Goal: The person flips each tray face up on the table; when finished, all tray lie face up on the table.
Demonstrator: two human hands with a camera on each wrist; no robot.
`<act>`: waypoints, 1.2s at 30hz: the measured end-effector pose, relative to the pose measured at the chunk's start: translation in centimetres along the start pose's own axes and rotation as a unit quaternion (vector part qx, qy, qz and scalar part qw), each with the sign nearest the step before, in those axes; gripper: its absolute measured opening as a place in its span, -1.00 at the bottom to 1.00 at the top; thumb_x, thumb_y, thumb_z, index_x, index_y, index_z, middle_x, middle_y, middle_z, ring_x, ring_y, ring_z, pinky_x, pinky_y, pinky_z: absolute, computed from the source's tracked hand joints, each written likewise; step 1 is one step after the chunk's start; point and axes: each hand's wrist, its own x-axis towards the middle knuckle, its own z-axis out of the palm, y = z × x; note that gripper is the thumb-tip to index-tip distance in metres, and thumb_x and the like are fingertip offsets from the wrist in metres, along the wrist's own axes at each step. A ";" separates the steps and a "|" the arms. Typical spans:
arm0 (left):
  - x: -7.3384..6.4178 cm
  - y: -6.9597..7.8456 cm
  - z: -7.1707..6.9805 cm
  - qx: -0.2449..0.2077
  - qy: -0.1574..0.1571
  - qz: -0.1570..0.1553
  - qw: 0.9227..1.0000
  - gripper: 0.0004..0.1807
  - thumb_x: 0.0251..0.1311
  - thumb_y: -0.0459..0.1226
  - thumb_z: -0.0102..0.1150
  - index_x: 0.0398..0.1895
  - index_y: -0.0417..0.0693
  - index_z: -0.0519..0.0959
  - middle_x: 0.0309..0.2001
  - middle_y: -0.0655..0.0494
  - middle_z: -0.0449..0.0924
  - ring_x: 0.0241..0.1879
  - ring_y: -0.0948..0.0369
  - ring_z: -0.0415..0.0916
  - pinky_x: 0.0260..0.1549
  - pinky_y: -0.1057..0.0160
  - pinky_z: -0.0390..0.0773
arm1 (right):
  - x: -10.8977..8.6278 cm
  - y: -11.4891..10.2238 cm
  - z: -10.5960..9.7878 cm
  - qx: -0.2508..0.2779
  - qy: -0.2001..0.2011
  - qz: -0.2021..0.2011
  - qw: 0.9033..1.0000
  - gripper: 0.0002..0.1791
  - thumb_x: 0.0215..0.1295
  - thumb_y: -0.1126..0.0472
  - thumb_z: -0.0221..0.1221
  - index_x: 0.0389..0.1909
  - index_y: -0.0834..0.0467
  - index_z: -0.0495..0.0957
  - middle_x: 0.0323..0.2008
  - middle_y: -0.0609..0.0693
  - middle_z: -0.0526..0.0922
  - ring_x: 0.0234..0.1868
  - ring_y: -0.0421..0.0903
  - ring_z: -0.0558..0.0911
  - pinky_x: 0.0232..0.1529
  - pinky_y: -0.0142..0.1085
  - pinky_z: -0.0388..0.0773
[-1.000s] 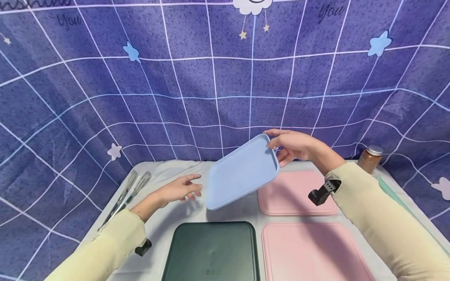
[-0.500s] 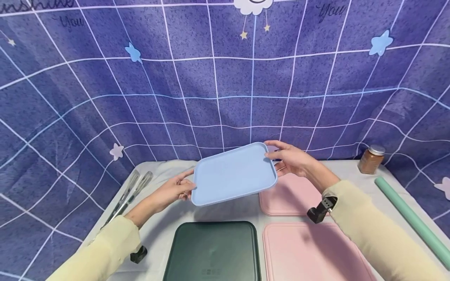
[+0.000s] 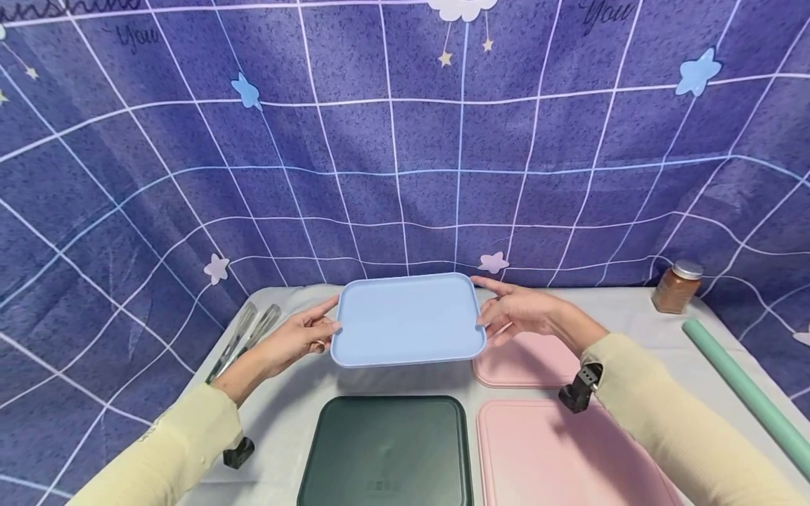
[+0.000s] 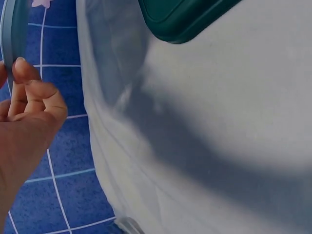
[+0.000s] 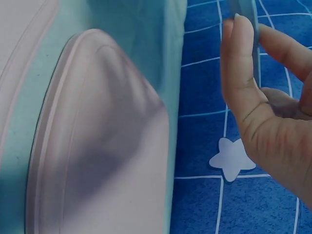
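Note:
A light blue rectangular tray (image 3: 408, 320) with a low rim is held up over the back of the table, its inner face towards the head camera. My left hand (image 3: 304, 336) pinches its left short edge, thumb on the inner side. At the opposite short edge, my right hand (image 3: 522, 309) grips the rim between thumb and fingers. Only a strip of the tray (image 4: 18, 29) shows in the left wrist view, between thumb and fingers of the left hand (image 4: 34, 105). In the right wrist view the right hand (image 5: 263, 112) has its thumb against the tray's edge (image 5: 243, 7).
Below lie a dark green rectangular tray or lid (image 3: 387, 450) and two pink ones, one near (image 3: 563, 450) and one farther back (image 3: 531, 362). Metal tongs (image 3: 249, 334) lie at left. A brown-filled jar (image 3: 677, 287) and a green roll (image 3: 747, 390) are at right. A purple curtain (image 3: 405, 140) hangs behind.
The left hand has come to the tray's left edge and taken hold of it. The tray has moved left and turned from a steep slant to nearly level.

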 end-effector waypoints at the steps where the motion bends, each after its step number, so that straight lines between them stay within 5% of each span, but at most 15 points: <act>1: 0.0 0.0 -0.2 0.004 -0.007 -0.003 1.000 -0.15 0.44 -0.26 0.10 0.64 0.03 -0.13 -0.28 0.25 0.52 -0.34 0.36 0.48 -0.32 0.40 0.49 | 0.1 0.1 0.0 -0.007 -0.006 0.006 1.000 0.16 0.24 0.43 0.20 0.63 -0.14 -0.35 -0.20 0.03 0.61 -0.29 -0.04 0.74 -0.29 -0.21 0.71; 9: -0.3 0.5 -1.0 0.022 -0.051 -0.032 0.998 -0.08 0.42 -0.29 0.09 0.65 0.02 -0.25 -0.38 0.20 0.46 -0.33 0.30 0.48 -0.25 0.36 0.53 | 1.1 0.9 0.8 -0.027 -0.016 0.021 0.999 0.27 0.16 0.42 0.26 0.62 -0.11 -0.46 -0.23 0.01 0.55 -0.34 -0.08 0.73 -0.29 -0.18 0.71; 18: -0.1 0.2 -1.7 0.019 -0.006 -0.009 1.000 -0.13 0.37 -0.33 0.15 0.62 -0.10 -0.08 -0.31 0.22 0.51 -0.38 0.36 0.47 -0.39 0.43 0.45 | 1.9 1.3 1.7 0.003 0.011 0.002 1.000 0.25 0.16 0.48 0.23 0.62 -0.12 -0.41 -0.23 0.01 0.50 -0.39 -0.09 0.70 -0.37 -0.23 0.71; 26: 0.0 -0.3 -2.5 0.041 -0.050 -0.044 0.997 -0.08 0.38 -0.31 0.14 0.64 -0.08 -0.19 -0.26 0.22 0.55 -0.34 0.33 0.50 -0.33 0.39 0.45 | 2.7 2.1 2.0 -0.011 0.029 0.017 0.999 0.20 0.14 0.48 0.24 0.63 -0.08 -0.29 -0.23 0.00 0.50 -0.41 -0.10 0.70 -0.38 -0.23 0.71; 36: 0.5 -1.1 -2.5 0.055 -0.045 -0.062 0.996 -0.15 0.40 -0.30 0.11 0.63 -0.08 -0.10 -0.34 0.27 0.57 -0.36 0.34 0.47 -0.34 0.37 0.41 | 4.1 3.2 2.5 -0.021 0.060 0.056 0.996 0.17 0.12 0.47 0.26 0.63 -0.05 -0.23 -0.19 0.07 0.52 -0.45 -0.12 0.69 -0.42 -0.28 0.69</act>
